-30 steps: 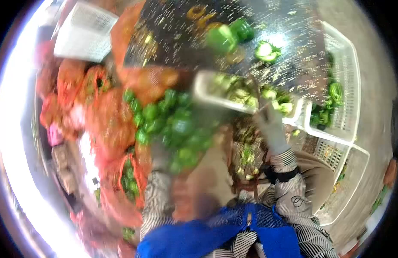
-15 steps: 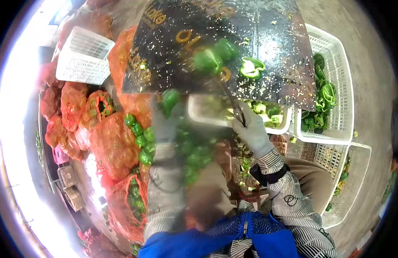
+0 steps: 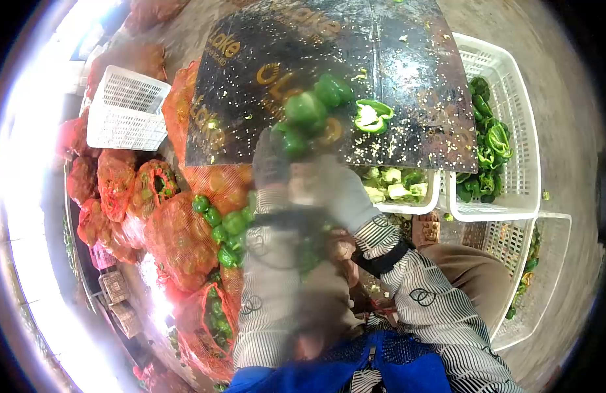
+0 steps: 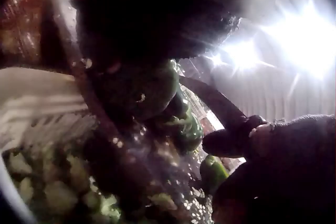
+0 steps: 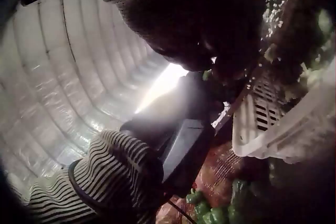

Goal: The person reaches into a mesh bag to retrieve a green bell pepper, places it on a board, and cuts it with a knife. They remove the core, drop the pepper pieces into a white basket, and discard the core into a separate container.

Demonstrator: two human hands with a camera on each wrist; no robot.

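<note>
My gloved left hand (image 3: 270,160) grips a whole green bell pepper (image 3: 290,139) over the near edge of the dark board. In the left wrist view that pepper (image 4: 142,90) hangs in shadow beneath the dark hand. My gloved right hand (image 3: 349,196) is close on its right, holding a knife; the curved blade (image 4: 218,98) points at the pepper in the left wrist view. Blur hides the knife in the head view. Two green peppers (image 3: 305,110) lie just beyond, and a cut-open pepper (image 3: 374,116) sits to their right on the board (image 3: 421,98).
Below the board's near edge stands a white crate (image 3: 429,203) of pale pepper cores. Another white crate (image 3: 529,141) at right holds cut green peppers (image 3: 490,144). Red mesh sacks (image 3: 182,232) and loose peppers (image 3: 227,239) crowd the left, with a white basket (image 3: 127,108) behind.
My left hand has lifted a pepper from the loose pile and brought it up to the board's near edge. My right hand has moved left towards it with the knife.
</note>
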